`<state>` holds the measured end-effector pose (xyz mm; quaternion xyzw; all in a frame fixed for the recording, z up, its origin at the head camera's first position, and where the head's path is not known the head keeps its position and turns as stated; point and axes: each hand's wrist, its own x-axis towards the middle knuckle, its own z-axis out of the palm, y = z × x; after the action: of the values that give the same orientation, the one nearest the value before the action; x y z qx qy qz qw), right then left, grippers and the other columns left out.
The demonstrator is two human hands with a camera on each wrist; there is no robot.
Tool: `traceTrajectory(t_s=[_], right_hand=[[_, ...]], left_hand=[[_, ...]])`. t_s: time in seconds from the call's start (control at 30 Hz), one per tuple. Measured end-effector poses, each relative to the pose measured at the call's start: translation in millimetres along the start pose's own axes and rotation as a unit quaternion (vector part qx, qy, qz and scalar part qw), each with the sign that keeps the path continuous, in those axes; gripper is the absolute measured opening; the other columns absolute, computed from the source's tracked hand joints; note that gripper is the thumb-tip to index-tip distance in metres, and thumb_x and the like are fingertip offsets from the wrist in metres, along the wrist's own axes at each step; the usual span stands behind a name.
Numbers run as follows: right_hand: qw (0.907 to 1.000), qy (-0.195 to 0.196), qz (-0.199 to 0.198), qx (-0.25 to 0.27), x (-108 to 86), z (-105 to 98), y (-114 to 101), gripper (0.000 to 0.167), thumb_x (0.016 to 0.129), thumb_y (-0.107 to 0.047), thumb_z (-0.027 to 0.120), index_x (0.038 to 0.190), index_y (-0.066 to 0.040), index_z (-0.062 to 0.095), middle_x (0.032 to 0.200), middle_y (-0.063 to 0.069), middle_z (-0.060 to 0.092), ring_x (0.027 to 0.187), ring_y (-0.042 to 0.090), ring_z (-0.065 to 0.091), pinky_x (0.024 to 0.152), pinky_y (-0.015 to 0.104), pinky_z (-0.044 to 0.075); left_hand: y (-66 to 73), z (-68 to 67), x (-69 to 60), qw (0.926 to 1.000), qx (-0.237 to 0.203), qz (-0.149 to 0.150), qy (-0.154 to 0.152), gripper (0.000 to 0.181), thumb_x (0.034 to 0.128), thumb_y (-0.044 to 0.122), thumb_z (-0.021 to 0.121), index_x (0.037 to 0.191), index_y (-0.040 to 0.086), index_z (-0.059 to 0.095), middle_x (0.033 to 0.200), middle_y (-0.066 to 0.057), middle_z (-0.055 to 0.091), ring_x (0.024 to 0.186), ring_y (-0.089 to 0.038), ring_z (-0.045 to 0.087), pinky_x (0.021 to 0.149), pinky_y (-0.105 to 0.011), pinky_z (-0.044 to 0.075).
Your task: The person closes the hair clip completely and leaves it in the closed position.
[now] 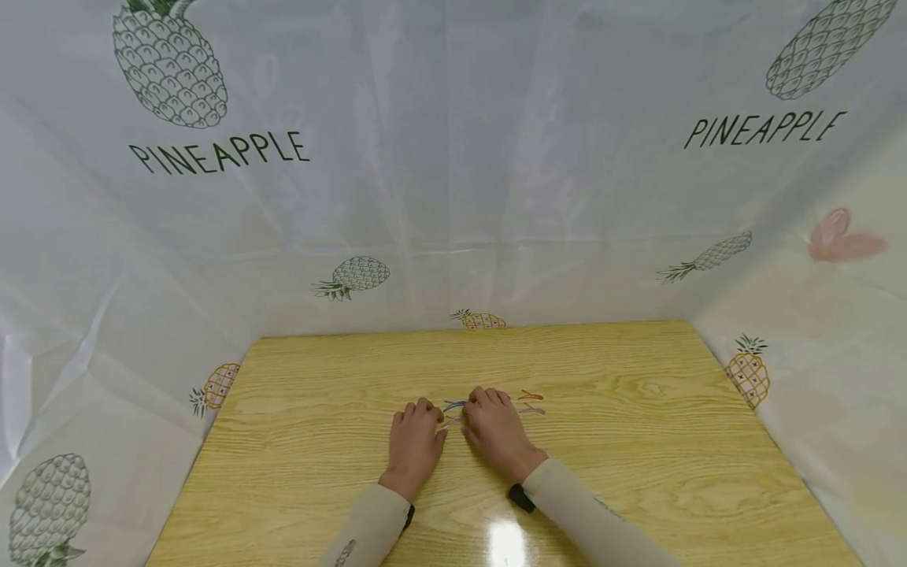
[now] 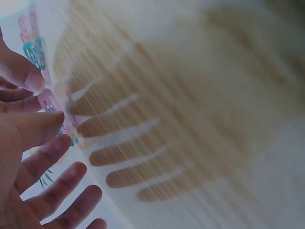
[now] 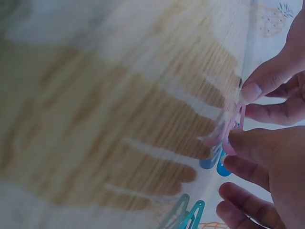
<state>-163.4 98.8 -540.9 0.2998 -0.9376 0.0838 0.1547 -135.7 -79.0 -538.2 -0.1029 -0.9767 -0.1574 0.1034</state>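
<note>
Several small snap hair clips lie on the wooden table around both hands. The left hand (image 1: 414,442) has its thumb and index finger at one end of a pink hair clip (image 3: 228,144). At the other end, the right hand (image 1: 494,431) pinches the same clip with thumb and index fingertips. Just beyond the pink clip lies a blue hair clip (image 1: 454,405). A teal hair clip (image 3: 192,215) shows below the right hand in the right wrist view. Right of that hand are an orange hair clip (image 1: 531,395) and a pinkish-purple one (image 1: 532,409). Fingers partly cover the held clip.
The wood-grain table (image 1: 319,378) is glossy and mirrors the hands in both wrist views. White sheeting (image 1: 453,197) printed with pineapples rises at its back and sides. A dark band (image 1: 521,498) sits at the right wrist.
</note>
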Motion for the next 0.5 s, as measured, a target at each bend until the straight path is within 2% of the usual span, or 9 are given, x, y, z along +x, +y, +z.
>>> traceTrajectory(t_s=[0.23,0.5], right_hand=[[0.9998,0.003,0.006,-0.017,3.6,3.5,-3.7,0.011,0.094,-0.018,0.083,0.087,-0.017,0.075,0.101,0.0,0.063,0.096,0.021,0.061,0.093,0.041,0.053],[0.9999,0.0,0.012,0.008,2.9,0.2,-6.9,0.015,0.093,-0.013,0.083,0.083,-0.016,0.073,0.098,0.0,0.062,0.094,0.021,0.06,0.094,0.042,0.053]], left_hand=[[4.6,4.3,4.7,0.9993,0.036,0.0,-0.005,0.011,0.0908,0.018,0.086,0.087,0.016,0.076,0.105,0.0,0.065,0.095,-0.023,0.058,0.087,-0.044,0.052],[5.5,2.4,2.7,0.998,0.061,0.017,0.004,0.013,0.0905,0.018,0.086,0.081,0.018,0.077,0.106,0.001,0.066,0.093,-0.021,0.06,0.086,-0.041,0.053]])
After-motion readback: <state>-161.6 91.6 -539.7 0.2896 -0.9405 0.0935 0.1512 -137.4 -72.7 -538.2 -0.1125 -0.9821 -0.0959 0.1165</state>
